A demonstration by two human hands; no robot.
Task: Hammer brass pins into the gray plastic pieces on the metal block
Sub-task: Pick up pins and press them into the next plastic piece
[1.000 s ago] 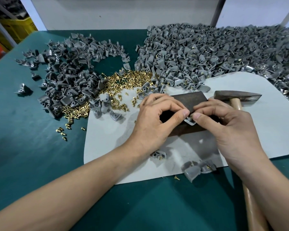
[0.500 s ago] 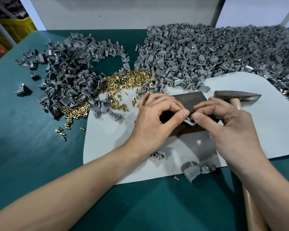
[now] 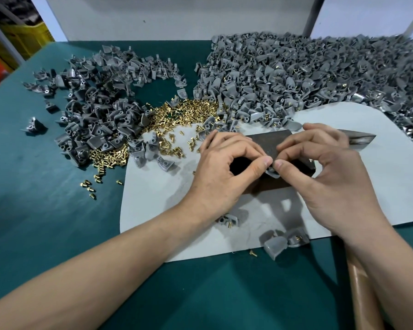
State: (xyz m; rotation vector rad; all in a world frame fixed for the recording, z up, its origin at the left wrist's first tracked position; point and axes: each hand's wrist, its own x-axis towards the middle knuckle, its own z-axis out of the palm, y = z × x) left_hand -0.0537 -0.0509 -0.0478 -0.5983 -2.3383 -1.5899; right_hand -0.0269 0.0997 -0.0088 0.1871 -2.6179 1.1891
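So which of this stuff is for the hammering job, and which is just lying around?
For the job: left hand and right hand pinching one gray plastic piece; metal block; hammer; brass pins; heaps of gray pieces.

Just lying about: yellow crate. The white mat and green table only sit underneath.

Seemingly matt metal block (image 3: 265,142), glossy brass pins (image 3: 177,120)

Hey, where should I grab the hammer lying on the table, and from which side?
Probably best to take the hammer by its wooden handle, coming from above on the right. The handle runs toward you beside the right forearm, so its near end is reachable. The heavy end lies far off, behind the right hand.
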